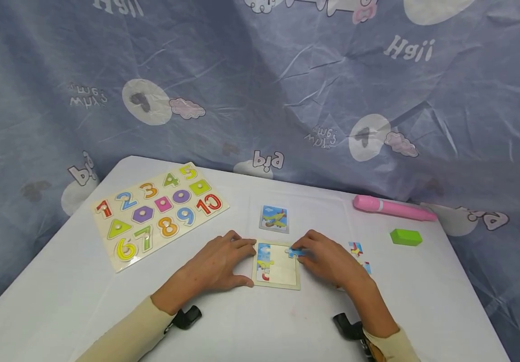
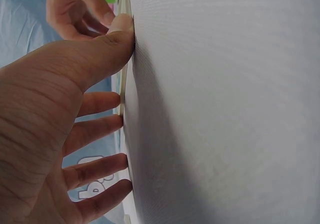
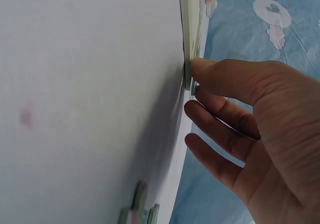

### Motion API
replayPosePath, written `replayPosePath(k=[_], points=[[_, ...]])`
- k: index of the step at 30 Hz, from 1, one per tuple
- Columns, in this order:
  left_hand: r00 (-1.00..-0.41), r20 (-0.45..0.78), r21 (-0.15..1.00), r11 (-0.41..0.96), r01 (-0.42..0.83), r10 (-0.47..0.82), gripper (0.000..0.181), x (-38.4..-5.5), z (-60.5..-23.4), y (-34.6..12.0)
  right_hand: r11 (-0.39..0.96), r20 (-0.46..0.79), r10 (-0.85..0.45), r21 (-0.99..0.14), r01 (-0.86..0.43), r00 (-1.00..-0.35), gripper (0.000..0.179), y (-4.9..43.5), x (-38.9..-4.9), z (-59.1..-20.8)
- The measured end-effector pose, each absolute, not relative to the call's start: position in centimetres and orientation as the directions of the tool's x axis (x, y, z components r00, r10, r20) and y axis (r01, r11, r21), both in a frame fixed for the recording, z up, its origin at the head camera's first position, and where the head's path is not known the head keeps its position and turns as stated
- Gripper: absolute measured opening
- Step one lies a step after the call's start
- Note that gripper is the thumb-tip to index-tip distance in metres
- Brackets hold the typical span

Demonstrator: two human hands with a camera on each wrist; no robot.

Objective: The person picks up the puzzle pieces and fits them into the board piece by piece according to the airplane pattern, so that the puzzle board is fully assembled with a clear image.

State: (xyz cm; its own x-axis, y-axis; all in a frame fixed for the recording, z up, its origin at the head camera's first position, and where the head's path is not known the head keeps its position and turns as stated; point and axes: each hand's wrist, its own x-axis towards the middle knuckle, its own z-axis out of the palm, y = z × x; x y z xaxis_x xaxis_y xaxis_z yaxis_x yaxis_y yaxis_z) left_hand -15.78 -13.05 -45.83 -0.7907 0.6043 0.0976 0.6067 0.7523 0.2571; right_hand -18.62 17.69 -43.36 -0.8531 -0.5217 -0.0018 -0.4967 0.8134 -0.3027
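A small wooden puzzle tray (image 1: pixel 283 275) lies on the table between the hands, with joined picture pieces (image 1: pixel 263 253) along its left side and bare wood to their right. My left hand (image 1: pixel 219 262) rests at the tray's left edge, thumb near the lower corner and fingers spread higher up. In the left wrist view its fingertips and thumb touch the tray's thin edge (image 2: pixel 124 78). My right hand (image 1: pixel 330 259) pinches a blue jigsaw piece (image 1: pixel 293 253) over the tray's upper right corner. The right wrist view shows thumb and index finger close together there, the other fingers loosely bent.
Loose jigsaw pieces (image 1: pixel 355 248) lie right of the right hand, partly hidden by it. A picture card (image 1: pixel 274 218) with an airplane sits behind the tray. A number-and-shape board (image 1: pixel 151 216) is at left; a pink marker (image 1: pixel 393 208) and green block (image 1: pixel 406 237) are at right.
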Motion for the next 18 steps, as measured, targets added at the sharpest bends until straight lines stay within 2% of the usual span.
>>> replayPosePath(k=[11,18], points=[[-0.787,0.086,0.263,0.748,0.609,0.611,0.068,-15.7,-45.7,-13.1,0.764,0.07,-0.583,-0.291,-0.575,-0.81,0.027,16.3,-18.6,-43.8],[-0.785,0.089,0.257,0.747,0.613,0.614,0.068,-15.7,-45.8,-13.2,0.764,0.043,-0.587,-0.303,-0.57,-0.809,0.024,15.4,-18.8,-43.8]])
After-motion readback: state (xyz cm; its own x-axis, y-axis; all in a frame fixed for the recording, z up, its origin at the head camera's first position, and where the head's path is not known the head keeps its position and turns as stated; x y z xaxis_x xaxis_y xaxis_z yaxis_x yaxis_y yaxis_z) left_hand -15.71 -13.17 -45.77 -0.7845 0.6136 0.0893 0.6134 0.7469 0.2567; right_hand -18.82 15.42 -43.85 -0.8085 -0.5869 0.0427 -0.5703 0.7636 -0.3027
